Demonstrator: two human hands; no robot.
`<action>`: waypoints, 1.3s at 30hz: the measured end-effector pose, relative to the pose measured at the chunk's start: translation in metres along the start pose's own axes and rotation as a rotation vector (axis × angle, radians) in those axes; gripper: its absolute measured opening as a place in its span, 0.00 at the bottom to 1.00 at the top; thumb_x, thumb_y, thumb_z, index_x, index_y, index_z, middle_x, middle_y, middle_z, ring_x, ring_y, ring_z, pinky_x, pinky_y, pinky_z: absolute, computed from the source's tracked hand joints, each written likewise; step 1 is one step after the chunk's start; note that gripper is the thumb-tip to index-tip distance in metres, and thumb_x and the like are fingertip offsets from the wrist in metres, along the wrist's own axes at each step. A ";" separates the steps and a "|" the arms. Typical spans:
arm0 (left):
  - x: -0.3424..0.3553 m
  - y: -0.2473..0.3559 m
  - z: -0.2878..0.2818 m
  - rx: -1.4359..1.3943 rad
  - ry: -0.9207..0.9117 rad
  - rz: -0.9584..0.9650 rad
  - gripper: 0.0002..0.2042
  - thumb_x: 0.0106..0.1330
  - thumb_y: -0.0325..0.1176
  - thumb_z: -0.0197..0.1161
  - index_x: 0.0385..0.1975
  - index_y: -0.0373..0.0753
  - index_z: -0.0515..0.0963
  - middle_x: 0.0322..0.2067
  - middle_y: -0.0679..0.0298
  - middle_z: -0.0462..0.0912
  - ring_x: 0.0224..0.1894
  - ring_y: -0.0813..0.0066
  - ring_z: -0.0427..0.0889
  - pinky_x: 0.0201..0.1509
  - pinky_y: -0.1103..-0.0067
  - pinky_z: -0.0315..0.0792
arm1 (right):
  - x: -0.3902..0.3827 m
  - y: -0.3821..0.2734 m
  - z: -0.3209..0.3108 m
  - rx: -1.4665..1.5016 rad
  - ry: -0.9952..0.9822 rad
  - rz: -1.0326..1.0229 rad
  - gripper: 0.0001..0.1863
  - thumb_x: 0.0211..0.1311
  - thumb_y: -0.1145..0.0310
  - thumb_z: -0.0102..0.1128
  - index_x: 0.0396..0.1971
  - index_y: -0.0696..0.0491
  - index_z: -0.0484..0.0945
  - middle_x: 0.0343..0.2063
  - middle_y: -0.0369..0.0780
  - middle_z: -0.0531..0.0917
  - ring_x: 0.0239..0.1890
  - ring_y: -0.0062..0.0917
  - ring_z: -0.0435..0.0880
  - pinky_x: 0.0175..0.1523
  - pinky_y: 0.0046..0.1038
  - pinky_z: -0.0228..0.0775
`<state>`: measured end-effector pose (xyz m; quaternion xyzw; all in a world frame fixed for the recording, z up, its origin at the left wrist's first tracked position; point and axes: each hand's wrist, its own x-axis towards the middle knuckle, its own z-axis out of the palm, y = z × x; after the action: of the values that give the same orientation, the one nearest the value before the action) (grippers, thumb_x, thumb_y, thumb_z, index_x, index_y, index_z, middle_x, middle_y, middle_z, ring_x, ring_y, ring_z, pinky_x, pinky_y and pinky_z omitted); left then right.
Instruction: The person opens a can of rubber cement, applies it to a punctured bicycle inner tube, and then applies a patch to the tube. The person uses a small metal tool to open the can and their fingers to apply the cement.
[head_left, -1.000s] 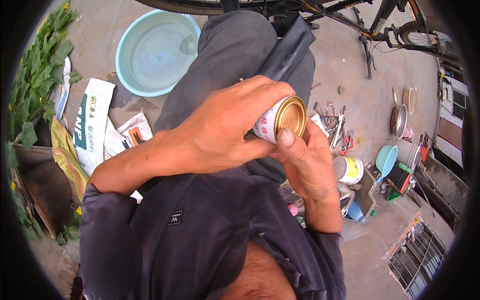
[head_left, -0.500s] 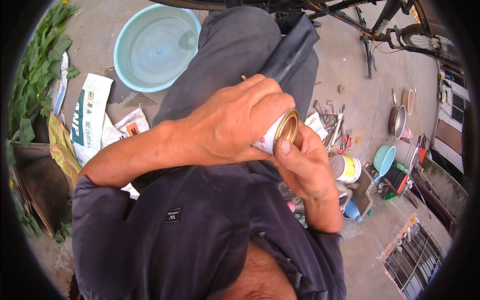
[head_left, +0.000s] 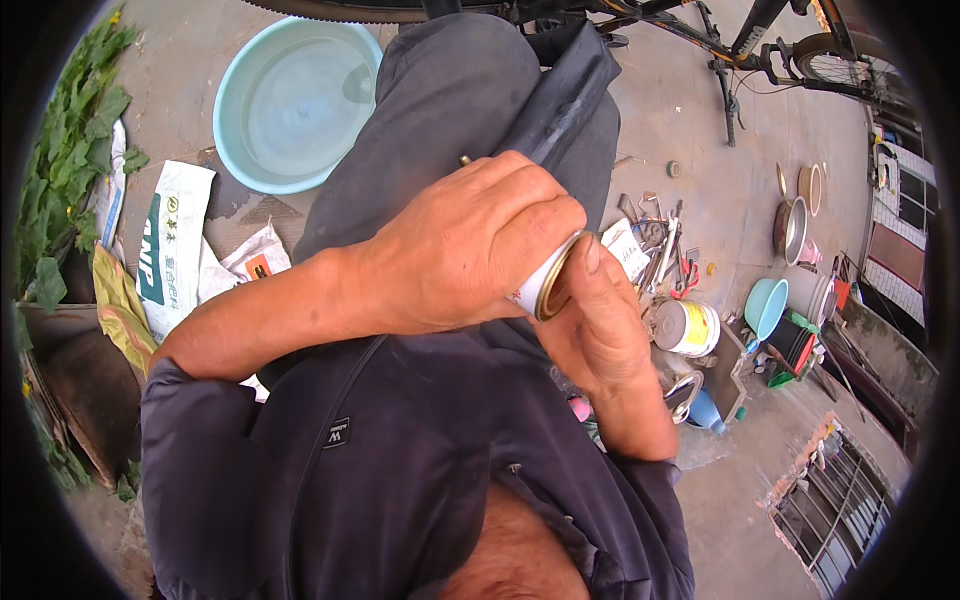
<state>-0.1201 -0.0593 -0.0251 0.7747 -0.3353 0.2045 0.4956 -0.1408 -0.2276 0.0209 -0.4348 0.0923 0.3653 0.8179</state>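
Observation:
A small white tin (head_left: 545, 283) with a gold rim is held sideways over my lap. My left hand (head_left: 465, 245) is wrapped round its body, knuckles up. My right hand (head_left: 605, 310) grips its rim end from the right, thumb laid across the round end and other fingers mostly hidden below. Whether that end has a lid on it is hard to tell. Under and beyond my hands, a flat black rubber inner tube (head_left: 565, 95) lies over my dark trouser leg. A small brass-coloured valve stem (head_left: 465, 160) pokes out just past my left knuckles.
A pale blue basin of water (head_left: 228, 125) stands ahead to the left, beside printed sacks (head_left: 180, 240) and leafy plants (head_left: 65, 170). A bicycle (head_left: 740, 60) is at the far right. Metal tools (head_left: 665, 250), a white bucket (head_left: 685, 328) and a turquoise basin (head_left: 766, 308) are on the right.
My right thumb has moved up over the tin's end, and the hand has turned around the rim. My left hand keeps its hold. The whole view has shifted slightly.

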 end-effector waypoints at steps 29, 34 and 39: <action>0.028 0.005 -0.008 -0.066 -0.071 -0.500 0.31 0.46 0.30 0.79 0.52 0.35 0.73 0.43 0.55 0.81 0.44 0.60 0.83 0.48 0.72 0.76 | -0.001 -0.002 -0.011 -1.369 0.487 -1.154 0.23 0.45 0.74 0.75 0.46 0.57 0.82 0.47 0.44 0.83 0.50 0.41 0.80 0.55 0.38 0.73; 0.027 0.007 -0.004 -0.093 -0.029 -0.514 0.30 0.47 0.29 0.79 0.51 0.35 0.73 0.42 0.57 0.83 0.45 0.65 0.83 0.50 0.74 0.76 | -0.004 0.000 -0.008 -1.438 0.491 -1.165 0.21 0.47 0.75 0.74 0.45 0.58 0.83 0.44 0.44 0.84 0.49 0.40 0.81 0.55 0.37 0.73; 0.024 0.004 -0.002 -0.139 0.031 -0.471 0.29 0.47 0.31 0.78 0.49 0.33 0.73 0.39 0.54 0.80 0.41 0.55 0.82 0.43 0.68 0.76 | -0.005 -0.008 -0.001 -1.493 0.471 -1.169 0.23 0.42 0.72 0.77 0.43 0.56 0.84 0.41 0.42 0.83 0.45 0.38 0.81 0.51 0.35 0.74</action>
<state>-0.1069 -0.0665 -0.0061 0.7924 -0.1509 0.0717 0.5867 -0.1391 -0.2343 0.0277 -0.8800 -0.2320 -0.2296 0.3452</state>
